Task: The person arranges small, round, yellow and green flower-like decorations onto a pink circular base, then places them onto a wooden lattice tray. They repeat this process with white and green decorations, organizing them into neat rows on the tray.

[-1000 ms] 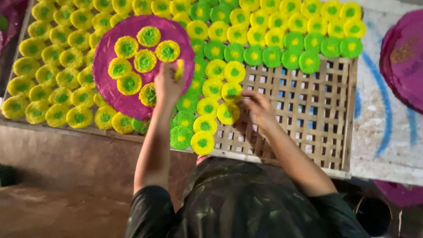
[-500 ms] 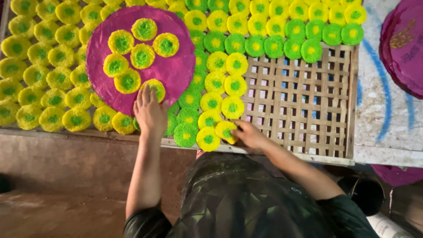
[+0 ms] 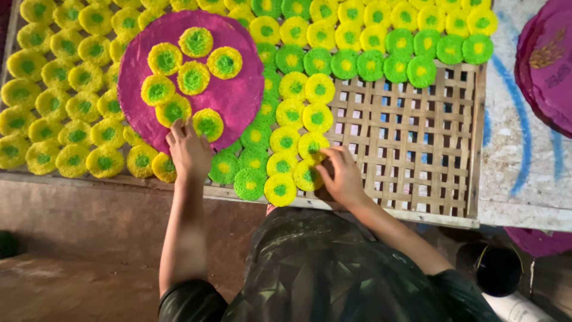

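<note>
Left hand (image 3: 189, 149), fingers together, gripped the near edge of the magenta round tray (image 3: 238, 101), which carried seven yellow-and-green discs and lay over the disc rows on the left. Right hand (image 3: 341, 176) pinched a yellow disc (image 3: 307, 176) at the near edge of the woven bamboo rack (image 3: 411, 149). Green discs (image 3: 417, 50) lined the far row; the rack's right part lay bare.

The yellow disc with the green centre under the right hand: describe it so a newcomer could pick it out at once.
Start at the woven bamboo tray, where rows of yellow and green discs end and bare lattice begins. Follow that edge to the near rim, where the right hand rests. The disc lies beneath its fingertips, the only one at the near rim that a hand touches, with a similar yellow disc to its left.
</note>
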